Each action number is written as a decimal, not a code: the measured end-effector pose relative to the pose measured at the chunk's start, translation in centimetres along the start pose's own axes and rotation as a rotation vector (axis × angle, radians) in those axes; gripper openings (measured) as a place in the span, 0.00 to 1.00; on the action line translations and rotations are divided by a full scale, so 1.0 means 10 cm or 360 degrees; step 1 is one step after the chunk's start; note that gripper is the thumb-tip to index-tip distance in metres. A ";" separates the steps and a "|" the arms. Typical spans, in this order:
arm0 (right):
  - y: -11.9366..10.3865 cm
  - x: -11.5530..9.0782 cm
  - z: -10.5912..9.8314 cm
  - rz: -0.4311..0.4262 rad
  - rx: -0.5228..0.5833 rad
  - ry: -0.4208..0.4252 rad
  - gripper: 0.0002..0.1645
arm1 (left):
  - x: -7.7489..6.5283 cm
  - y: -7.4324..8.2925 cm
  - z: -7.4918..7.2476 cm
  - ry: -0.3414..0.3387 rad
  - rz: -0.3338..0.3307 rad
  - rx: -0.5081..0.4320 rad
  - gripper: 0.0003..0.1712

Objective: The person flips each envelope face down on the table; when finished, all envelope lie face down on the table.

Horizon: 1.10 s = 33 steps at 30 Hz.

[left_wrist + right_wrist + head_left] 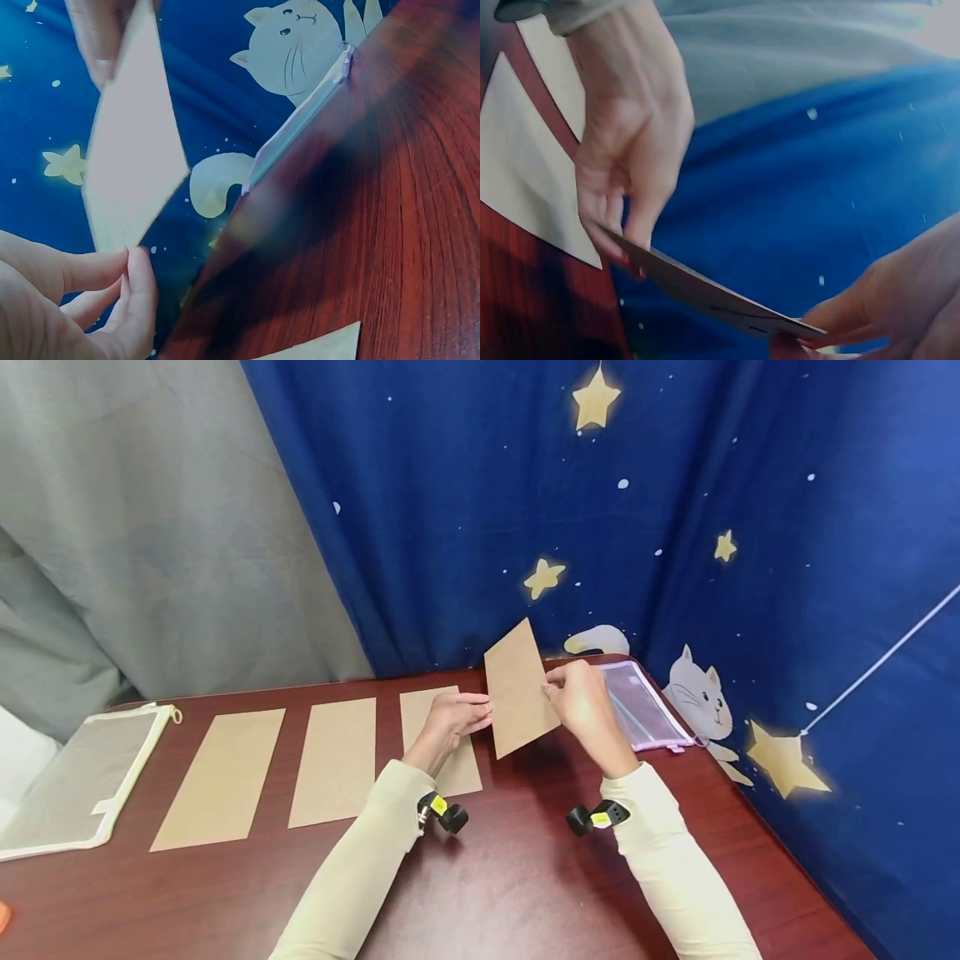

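Both hands hold a brown cardboard sheet (521, 693) up off the table, tilted, near the back edge. My left hand (453, 720) pinches its left edge between thumb and fingers, and the left wrist view shows this pinch at a corner of the sheet (135, 150). On the opposite edge, my right hand (585, 697) grips with thumb and fingertips. Seen nearly edge-on in the right wrist view, the sheet (705, 289) has dark marks on one face. Beneath the left hand lies another brown sheet (461, 772), partly covered by it.
Two more brown sheets, a middle one (335, 768) and a left one (221, 777), lie in a row on the dark red table (495, 885). A white-edged mesh zip pouch (112, 752) lies far left, a purple-edged one (648, 706) back right. Curtains (465, 510) hang behind.
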State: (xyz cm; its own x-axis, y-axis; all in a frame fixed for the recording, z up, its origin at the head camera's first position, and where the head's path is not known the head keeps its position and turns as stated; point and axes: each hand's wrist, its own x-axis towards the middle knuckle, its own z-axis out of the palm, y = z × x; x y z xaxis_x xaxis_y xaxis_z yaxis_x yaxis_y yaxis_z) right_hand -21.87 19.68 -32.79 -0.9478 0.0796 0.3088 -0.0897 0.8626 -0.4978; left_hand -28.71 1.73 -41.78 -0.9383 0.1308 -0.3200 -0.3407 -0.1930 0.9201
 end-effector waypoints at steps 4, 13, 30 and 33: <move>0.22 0.08 -0.05 0.0032 0.0107 -0.0191 0.15 | -0.02 0.05 -0.01 -0.0007 0.0013 -0.0045 0.21; 0.59 0.17 0.12 0.0312 0.0655 -0.0299 0.18 | -0.09 0.10 0.07 0.0016 0.0217 -0.0004 0.16; 0.91 0.03 0.70 0.0485 0.0452 -0.0254 0.11 | 0.03 -0.31 0.09 0.0278 0.0363 0.0811 0.04; 0.93 0.02 0.74 0.0513 0.0400 -0.0258 0.11 | 0.04 -0.32 0.10 0.0307 0.0357 0.0892 0.02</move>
State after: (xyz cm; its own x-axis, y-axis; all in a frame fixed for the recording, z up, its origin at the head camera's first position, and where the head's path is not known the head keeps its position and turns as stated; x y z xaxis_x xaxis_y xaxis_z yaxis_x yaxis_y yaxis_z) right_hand -25.18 24.02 -43.30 -0.9735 0.2281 -0.0161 0.1659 0.6563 -0.7360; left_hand -27.90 3.40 -44.63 -0.9948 -0.0413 -0.0927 -0.1013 0.3500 0.9312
